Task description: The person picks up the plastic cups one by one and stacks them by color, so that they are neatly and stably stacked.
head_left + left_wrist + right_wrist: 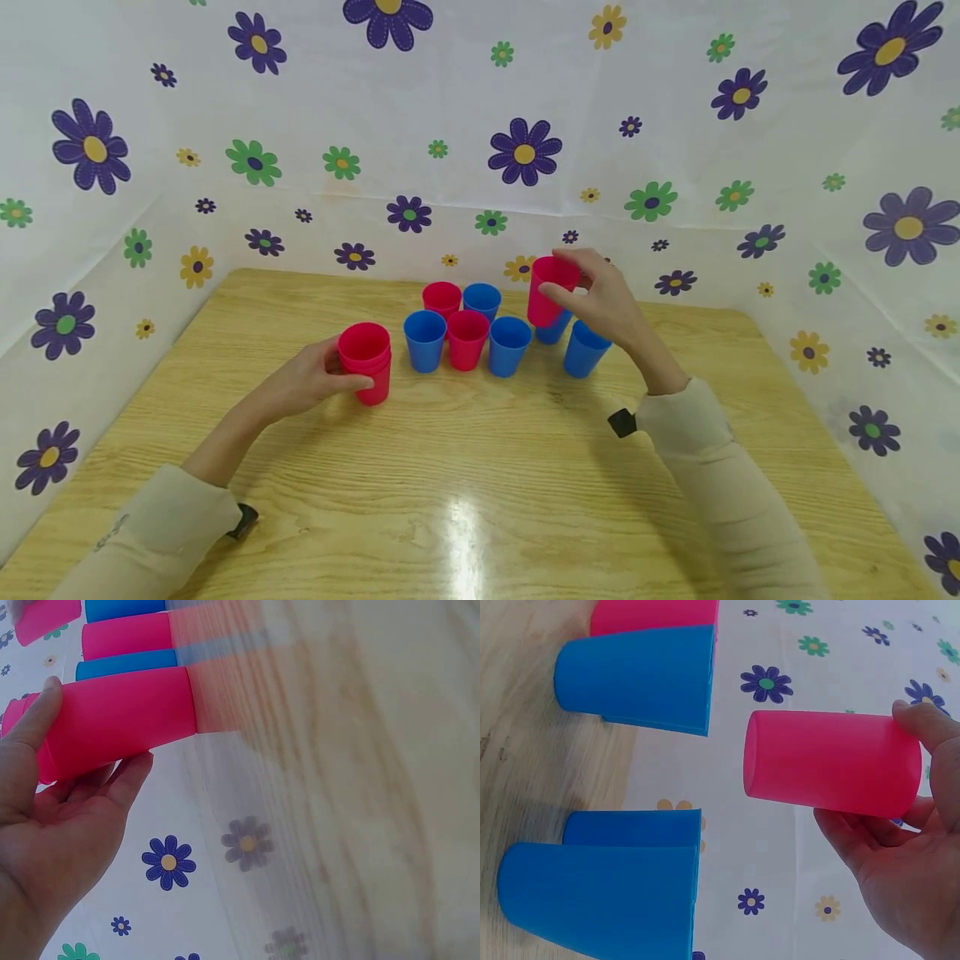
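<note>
On the left of the table stands a small stack of nested red cups (372,379), which my left hand (311,379) grips round its side with thumb and fingers. The left wrist view shows the same red stack (124,712) with its base on the wood. In my right hand (600,300) a red cup (542,302) is held upright above the table, over the blue cups at the right. Seen from the right wrist, that red cup (821,761) is apart from the blue cups (641,679), gripped near its rim by thumb and fingers.
Between the hands stand upright cups: a front row of a blue cup (425,346), a red cup (467,343) and a blue cup (509,350), with a red cup (441,298) and a blue cup (482,302) behind. Rightward, a blue cup (583,354) stands before another blue cup (551,331).
</note>
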The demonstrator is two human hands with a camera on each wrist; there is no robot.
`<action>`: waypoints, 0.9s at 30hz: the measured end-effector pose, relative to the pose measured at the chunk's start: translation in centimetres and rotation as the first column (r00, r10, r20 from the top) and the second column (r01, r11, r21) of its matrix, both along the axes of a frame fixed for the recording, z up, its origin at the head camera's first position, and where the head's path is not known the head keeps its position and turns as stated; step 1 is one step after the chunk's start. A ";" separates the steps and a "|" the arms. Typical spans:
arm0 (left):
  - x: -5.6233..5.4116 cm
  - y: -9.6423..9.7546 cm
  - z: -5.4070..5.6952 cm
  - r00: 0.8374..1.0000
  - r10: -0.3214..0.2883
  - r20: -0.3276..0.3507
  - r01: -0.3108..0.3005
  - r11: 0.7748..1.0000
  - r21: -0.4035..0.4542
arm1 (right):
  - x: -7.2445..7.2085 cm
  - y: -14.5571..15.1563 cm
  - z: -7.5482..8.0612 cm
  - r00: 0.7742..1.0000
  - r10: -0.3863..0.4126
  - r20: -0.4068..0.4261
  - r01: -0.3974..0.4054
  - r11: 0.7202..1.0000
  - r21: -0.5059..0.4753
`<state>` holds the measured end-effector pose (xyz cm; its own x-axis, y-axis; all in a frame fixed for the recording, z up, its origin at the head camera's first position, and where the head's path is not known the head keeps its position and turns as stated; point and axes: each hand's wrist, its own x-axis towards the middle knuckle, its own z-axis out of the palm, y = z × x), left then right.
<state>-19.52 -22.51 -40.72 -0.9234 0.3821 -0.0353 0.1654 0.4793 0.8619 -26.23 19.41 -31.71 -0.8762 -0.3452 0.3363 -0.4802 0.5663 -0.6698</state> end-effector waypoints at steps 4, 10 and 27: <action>-0.1 0.0 0.0 1.000 -0.005 -0.003 0.005 1.000 0.004 | 1.0 0.4 -0.1 1.000 0.023 -0.001 -0.023 1.000 0.018; -0.1 0.0 -0.2 1.000 -0.011 -0.010 0.011 1.000 0.020 | 2.7 0.7 -0.2 0.998 0.062 0.013 -0.062 0.998 0.033; 0.0 0.0 -0.2 1.000 -0.006 0.001 0.006 1.000 0.028 | 5.7 -1.2 -2.5 0.983 0.182 -0.032 -0.180 0.982 0.060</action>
<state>-19.52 -22.49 -40.94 -0.9210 0.3887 -0.0260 0.1671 0.4543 0.8751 -20.52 18.25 -34.21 -0.7849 -0.5163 0.3426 -0.6020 0.5044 -0.6190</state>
